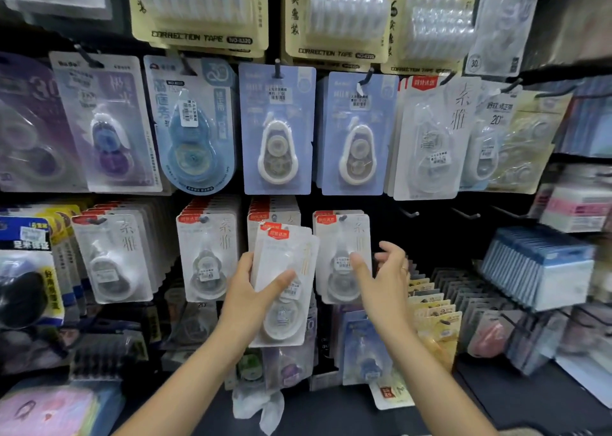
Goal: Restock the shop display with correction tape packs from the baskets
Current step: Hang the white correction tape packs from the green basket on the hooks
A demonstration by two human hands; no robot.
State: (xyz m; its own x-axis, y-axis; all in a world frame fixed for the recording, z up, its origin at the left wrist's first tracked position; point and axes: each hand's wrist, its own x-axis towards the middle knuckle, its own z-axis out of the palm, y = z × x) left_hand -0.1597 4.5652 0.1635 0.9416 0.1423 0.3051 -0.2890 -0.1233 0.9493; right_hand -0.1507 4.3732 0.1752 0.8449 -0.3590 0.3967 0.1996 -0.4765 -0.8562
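The left hand [255,289] grips a small stack of white correction tape packs [284,286], thumb across the front, fingers behind; at least two red top tabs show, so more than one pack is held. The tabs carry white characters too blurred to read, and a barcode sticker sits just past the thumb tip. The right hand [385,280] is open, fingers spread and loosely bent, its thumb touching the white hanging pack [341,256] just to the right of the held stack; a ring shows on one finger.

Above both hands hang two blue-carded packs [276,130] with price stickers, their print unreadable. Higher up, cream multi-packs [198,8] read "CORRECTION TAPE", with a model number that is smeared. Far left of the left hand, a purple card shows "30". Up and to the right of the right hand, a card reads "20".

Right of the right hand, bare hooks [409,213] jut out. The held stack hides the hook row behind it.
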